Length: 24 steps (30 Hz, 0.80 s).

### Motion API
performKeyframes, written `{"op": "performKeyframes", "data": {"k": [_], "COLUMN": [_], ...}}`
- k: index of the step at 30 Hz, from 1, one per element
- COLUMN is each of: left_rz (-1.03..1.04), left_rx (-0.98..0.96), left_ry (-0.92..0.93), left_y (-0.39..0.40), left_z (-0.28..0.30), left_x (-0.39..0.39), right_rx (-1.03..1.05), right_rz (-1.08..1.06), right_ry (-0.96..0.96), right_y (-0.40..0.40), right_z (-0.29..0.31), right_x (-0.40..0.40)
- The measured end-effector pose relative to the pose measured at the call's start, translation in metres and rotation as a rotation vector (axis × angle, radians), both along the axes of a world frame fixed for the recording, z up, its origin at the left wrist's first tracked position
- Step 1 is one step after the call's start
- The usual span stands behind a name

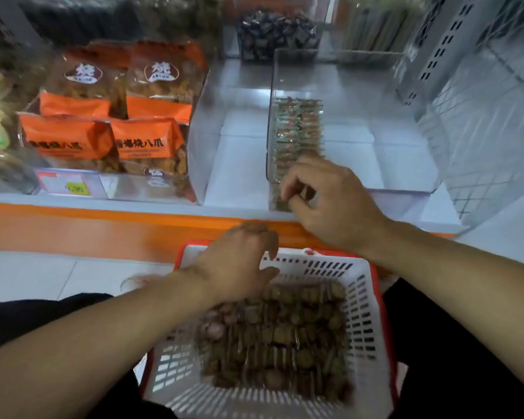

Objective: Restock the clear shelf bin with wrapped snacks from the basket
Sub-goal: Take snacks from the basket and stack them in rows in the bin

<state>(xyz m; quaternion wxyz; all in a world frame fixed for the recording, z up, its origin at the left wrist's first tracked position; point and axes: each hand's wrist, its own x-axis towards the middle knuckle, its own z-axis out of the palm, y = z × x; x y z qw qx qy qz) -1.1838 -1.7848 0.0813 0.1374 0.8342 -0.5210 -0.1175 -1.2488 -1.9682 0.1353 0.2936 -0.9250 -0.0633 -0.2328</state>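
A white basket (363, 322) with a red rim sits low between my knees, holding several brown wrapped snacks (273, 337). My left hand (239, 264) hovers over the basket's far edge with fingers loosely spread, holding nothing I can see. The clear shelf bin (375, 164) stands on the shelf ahead, with a row of wrapped snacks (297, 128) stacked along its left wall. My right hand (324, 195) is at the bin's front left corner, its fingers curled and pinching a wrapped snack against the row's near end.
Orange snack bags (112, 116) fill a clear bin at the left, with a price tag (73, 186) in front. A bin of dark wrapped candies (276, 31) stands behind. The orange shelf edge (103, 228) runs across. A white wire panel (493, 131) closes the right side.
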Motion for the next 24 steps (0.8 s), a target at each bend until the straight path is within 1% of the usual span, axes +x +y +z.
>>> {"op": "performKeyframes", "data": {"k": [1,2,4,5,6,7,8,9,11,13,15,17,19,22,24], "left_rz": [-0.004,-0.004,0.006,0.008,0.004,0.015,0.042,0.069,0.109,0.127,0.139,0.165,0.242,0.412,0.416], "left_rx": [0.134,0.242,0.384,0.456,0.527,0.585,0.631,0.659,0.661,0.641,0.614,0.570,0.536,0.526,0.475], "left_ry": [0.071,0.144,0.232,0.250,0.261,0.288,0.341,0.388,0.444,0.498,0.562,0.642,0.703,0.732,0.783], "left_y": [0.006,0.013,0.028,0.036,0.044,0.052,0.059,0.063,0.065,0.062,0.057,0.055,0.055,0.054,0.052], "left_z": [-0.017,-0.036,-0.071,-0.087,-0.101,-0.114,-0.126,-0.136,-0.154,-0.175,-0.194,-0.216,-0.237,-0.259,-0.270], "left_x": [0.000,0.000,-0.002,-0.003,-0.005,-0.006,-0.007,-0.008,-0.015,-0.026,-0.042,-0.061,-0.078,-0.096,-0.098], "right_rx": [-0.088,-0.207,-0.466,-0.544,-0.578,-0.593,-0.598,-0.587,-0.495,-0.397,-0.365,-0.392,-0.439,-0.523,-0.566], "right_rz": [0.059,0.129,0.275,0.307,0.309,0.297,0.289,0.289,0.281,0.250,0.253,0.293,0.331,0.319,0.291], "right_ry": [0.126,0.307,0.744,0.940,1.092,1.195,1.252,1.291,1.334,1.330,1.305,1.297,1.313,1.288,1.266], "right_y": [0.010,0.018,0.031,0.034,0.035,0.034,0.033,0.031,0.031,0.034,0.044,0.057,0.068,0.071,0.065], "right_z": [-0.019,-0.041,-0.089,-0.113,-0.134,-0.154,-0.172,-0.189,-0.218,-0.242,-0.267,-0.292,-0.309,-0.317,-0.318], "right_x": [-0.007,-0.014,-0.031,-0.040,-0.048,-0.055,-0.060,-0.062,-0.064,-0.064,-0.066,-0.071,-0.076,-0.081,-0.081]}}
